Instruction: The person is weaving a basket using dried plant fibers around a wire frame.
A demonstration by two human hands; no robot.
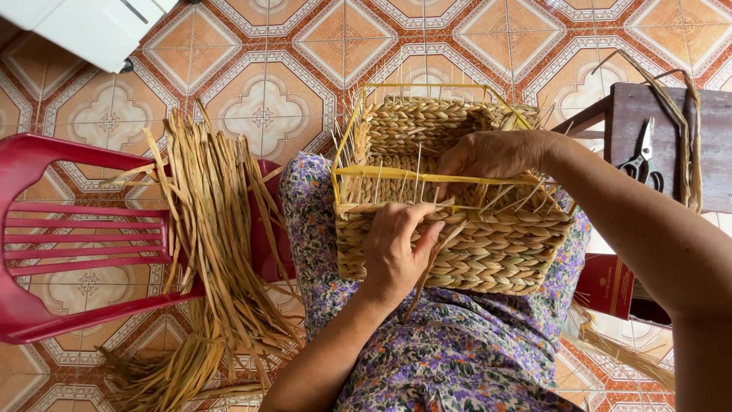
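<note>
A half-woven rectangular straw basket (488,255) on a yellow wire frame (427,176) rests on my lap, over floral trousers. My left hand (394,248) presses against the near woven wall and pinches a loose straw strand (427,271) that hangs down over it. My right hand (488,155) reaches over the top rim, its fingers curled on the weave by the thin upright ribs inside the frame.
A bundle of dried straw strands (213,252) drapes over a red plastic chair (69,236) on my left. Scissors (644,156) and more strands lie on a dark wooden stool (709,145) at right. A red box (608,284) sits below it. Patterned tiles cover the floor.
</note>
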